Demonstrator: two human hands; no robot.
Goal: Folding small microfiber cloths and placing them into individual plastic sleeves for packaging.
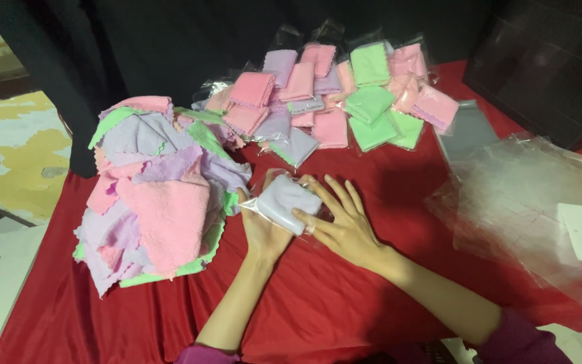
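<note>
A folded lilac cloth in a clear plastic bag (284,201) lies on the red tablecloth (345,296) in the middle. My left hand (262,232) holds it from underneath at its near left side. My right hand (342,217) rests flat beside it with fingers spread, the thumb pressing on the bag's right end. A loose heap of unfolded pink, lilac and green cloths (156,195) sits just left of my hands.
A pile of bagged pink, lilac and green cloths (331,94) lies at the back. A stack of empty clear plastic bags (533,209) spreads on the right. A dark drape hangs behind, and a dark box (554,61) stands at far right.
</note>
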